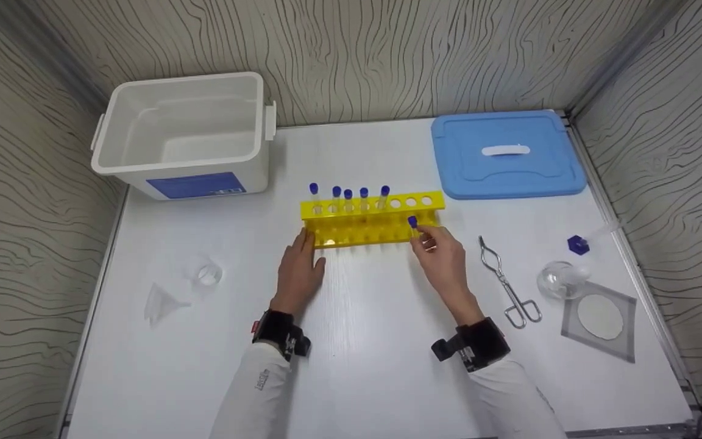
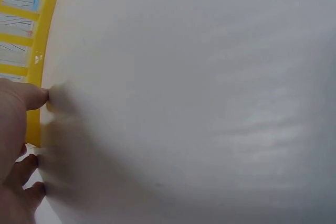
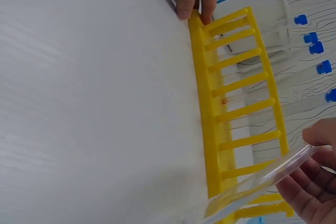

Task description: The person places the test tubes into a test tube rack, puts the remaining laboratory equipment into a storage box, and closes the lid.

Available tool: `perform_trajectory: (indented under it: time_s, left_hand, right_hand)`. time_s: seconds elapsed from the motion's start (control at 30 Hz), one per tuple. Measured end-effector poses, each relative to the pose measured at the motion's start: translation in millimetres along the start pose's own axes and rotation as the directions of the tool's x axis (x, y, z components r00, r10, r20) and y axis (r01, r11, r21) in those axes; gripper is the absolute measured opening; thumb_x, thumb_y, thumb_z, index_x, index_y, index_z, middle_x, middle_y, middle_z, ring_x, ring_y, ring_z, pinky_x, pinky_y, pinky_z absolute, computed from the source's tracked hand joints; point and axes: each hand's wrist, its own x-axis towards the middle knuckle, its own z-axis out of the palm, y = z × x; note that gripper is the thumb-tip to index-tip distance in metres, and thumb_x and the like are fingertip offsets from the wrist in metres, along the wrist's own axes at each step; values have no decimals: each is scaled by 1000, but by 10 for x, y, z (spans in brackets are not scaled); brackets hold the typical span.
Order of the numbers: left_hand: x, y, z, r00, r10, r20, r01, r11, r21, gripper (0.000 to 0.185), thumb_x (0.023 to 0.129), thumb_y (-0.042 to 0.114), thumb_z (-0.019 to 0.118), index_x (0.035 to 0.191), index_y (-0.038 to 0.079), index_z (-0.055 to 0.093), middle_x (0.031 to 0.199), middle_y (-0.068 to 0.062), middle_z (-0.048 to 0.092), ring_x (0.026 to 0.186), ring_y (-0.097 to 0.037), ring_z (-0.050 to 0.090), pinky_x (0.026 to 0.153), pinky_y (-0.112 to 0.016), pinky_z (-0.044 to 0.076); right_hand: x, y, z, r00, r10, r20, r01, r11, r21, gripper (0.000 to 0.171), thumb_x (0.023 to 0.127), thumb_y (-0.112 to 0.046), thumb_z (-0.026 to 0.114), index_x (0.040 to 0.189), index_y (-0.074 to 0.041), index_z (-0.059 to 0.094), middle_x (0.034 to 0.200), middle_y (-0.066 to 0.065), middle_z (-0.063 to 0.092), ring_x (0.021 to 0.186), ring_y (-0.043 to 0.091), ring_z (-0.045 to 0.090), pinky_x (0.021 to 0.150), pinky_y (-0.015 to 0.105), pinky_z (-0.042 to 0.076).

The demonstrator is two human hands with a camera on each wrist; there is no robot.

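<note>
Lab-like bench [image 1: 363, 378]: test-tube rack [image 1: 363, 227], capped tubes [image 1: 364, 199], tongs [image 1: 502, 278], funnel [image 1: 161, 304].

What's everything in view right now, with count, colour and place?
Rack: 1, yellow, table centre
Racked tubes: 5, clear, blue-capped
Held tube: 1, clear, blue-capped, in right hand
Bin: 1, white, blue label, back left
Lid: 1, blue, white handle, back right
Beaker: 1, clear, left
Funnel: 1, translucent, left
Tongs: 1, silver, right
Flask: 1, clear, right
Cylinder: 1, clear, blue base, far right
Mat: 1, grey, white disc, far right
Table: 1, white, underneath
Walls: 3, wavy-lined, around
Wrist devices: 2, black, on wrists
Sleeves: 2, white
Left hand: 1, touching rack
Right hand: 1, pinching tube
</note>
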Motion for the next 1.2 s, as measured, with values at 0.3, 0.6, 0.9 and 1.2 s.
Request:
perform_trajectory:
  time_s: [0.3,0.6,0.9,1.2]
  left_hand:
    - [-8,14,-11,1000,-9,7,9,1000,-2,68,99,33,56,157,12,29,167,-5,22,151,-28,29,125,-48,24]
    - [-6,17,-1,1000,-18,5,18,1000,11,69,99,34,56,157,14,27,167,-4,22,152,-26,29,125,-47,25]
    - [-7,38,-20,1000,-8,-4,8,1000,23,68,99,33,56,157,10,28,166,-7,23,151,-27,30,125,-47,24]
    - [10,11,8,1000,-1,-7,1,1000,31,68,99,35,56,157,11,29,166,-7,24,151,-26,31,125,-46,25]
  right_hand:
    - [179,-173,-209,986,-83,-146,106,982,154,29,93,-16,68,118,-1,69,100,13,69,91,22,70,79,24,60]
    - [372,-391,-400,973,-130,-191,180,946,271,30,93,-17,68,118,0,67,104,15,69,96,19,66,84,9,53]
    - [516,-523,-427,961,-187,-205,246,918,312,29,92,-15,70,115,2,68,102,16,68,94,13,65,88,13,54]
    - [609,-588,-352,957,-232,-175,274,922,274,26,93,-17,68,115,-1,68,102,14,68,95,17,66,92,16,54]
